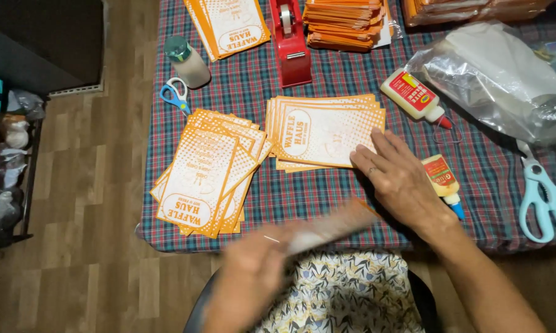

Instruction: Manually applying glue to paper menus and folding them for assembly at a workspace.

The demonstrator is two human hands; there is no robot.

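We are sitting at a worktop (327,203) covered in a red, green and blue plaid cloth, and a crumpled clear plastic bag (500,80) is lying at its far right. Two stacks of orange-and-white printed paper sleeves are lying before us: a fanned stack (207,172) at the near left and a squarer middle stack (327,129), each sleeve showing a white oval panel and a dotted fade. More orange stacks (343,23) are sitting at the far edge beside a red tape dispenser (290,43).

Our right hand (401,179) is resting open and flat, fingertips pressing on the near right corner of the middle stack. Our left hand (250,271) is blurring with motion at the near edge, gripping one end of a single paper sleeve (336,225) that is showing as a pale orange-edged streak between our two hands.

Pale blue scissors (546,197) are lying at the right edge, and small blue-handled scissors (176,95) are lying at the far left beside a capped white bottle (188,61). A white glue bottle (417,95) and a smaller yellow glue bottle (443,179) are lying just right of our right hand.
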